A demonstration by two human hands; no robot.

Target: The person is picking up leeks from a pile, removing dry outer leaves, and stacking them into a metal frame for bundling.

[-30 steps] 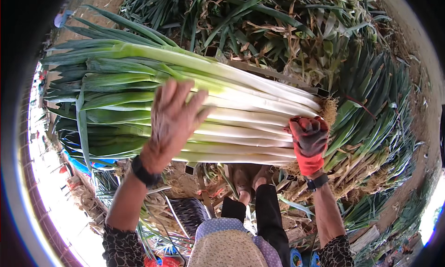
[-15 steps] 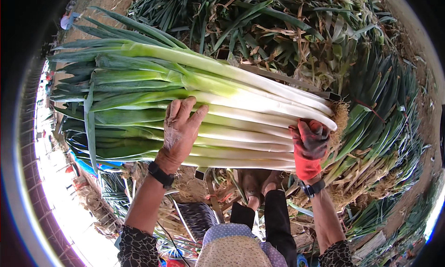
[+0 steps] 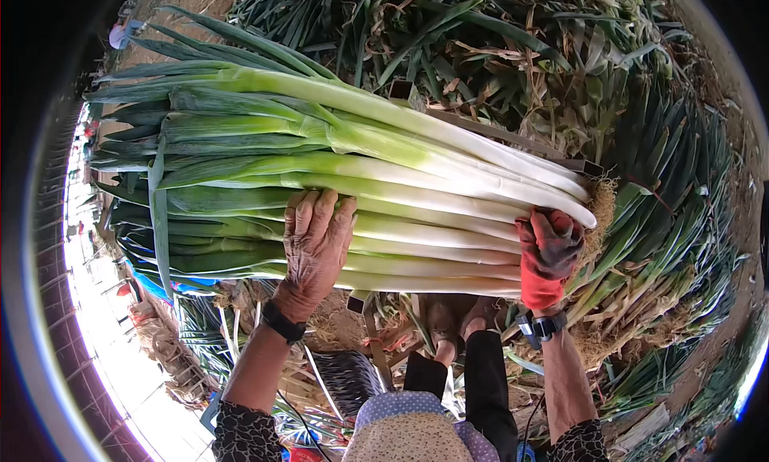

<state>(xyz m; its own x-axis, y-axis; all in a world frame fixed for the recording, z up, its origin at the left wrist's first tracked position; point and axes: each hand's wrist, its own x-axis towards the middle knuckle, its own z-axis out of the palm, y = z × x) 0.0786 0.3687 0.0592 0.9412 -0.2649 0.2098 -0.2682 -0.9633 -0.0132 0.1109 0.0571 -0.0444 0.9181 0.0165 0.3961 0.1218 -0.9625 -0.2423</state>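
Observation:
A wide layer of long green onions (image 3: 416,161) lies across in front of me, dark leaves to the left and white stalks to the right. My bare left hand (image 3: 319,242) rests on the stalks at mid-length, its fingers stretched over them and nothing visibly gripped. A red glove with a dark palm covers my right hand (image 3: 549,250). Its fingers are curled and closed on the white ends of some green onions, close to their roots (image 3: 599,209). The fingertips are partly hidden.
A metal frame bar (image 3: 501,133) shows beneath the onions. Heaps of leafy onions lie beyond (image 3: 481,37) and to the right (image 3: 673,229). My legs (image 3: 487,382) are below, beside a dark woven object (image 3: 346,379). A person (image 3: 122,34) is far off at upper left.
My left hand has slid slightly down and to the right, and its fingers are closer together. The right hand remains curled at the root ends. The whole view has shifted slightly.

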